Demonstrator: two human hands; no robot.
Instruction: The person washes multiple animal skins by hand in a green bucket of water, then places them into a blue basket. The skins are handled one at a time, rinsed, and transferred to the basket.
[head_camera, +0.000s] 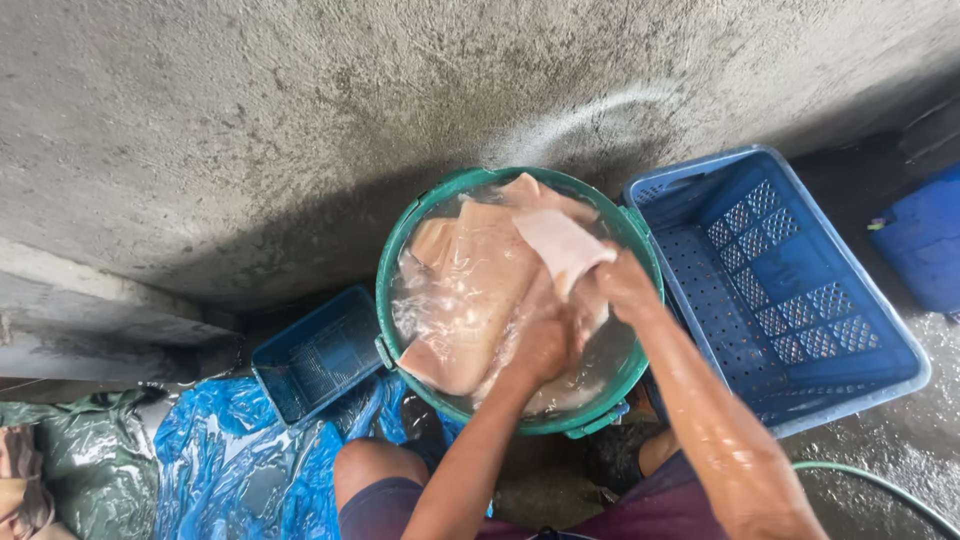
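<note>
Round green plastic bucket (392, 262), water-filled, holds pale pink slabs of raw meat (470, 290). Largest slab's long axis runs from the bucket's near-left rim to its far-right rim. Right hand (622, 283) closed around a whitish piece (562, 246), lifted, pointing far-left. Left hand (542, 348) curled, gripping submerged meat. Perforated blue plastic crate (800, 300) right of bucket.

Single head-worn view, looking steeply down and slightly forward from above the person's own forearms. Close range: the green bucket (425, 215) sits centre frame, the concrete wall (250, 120) fills the top, the blue crate (790, 290) lies right. No second view overlaps it.
</note>
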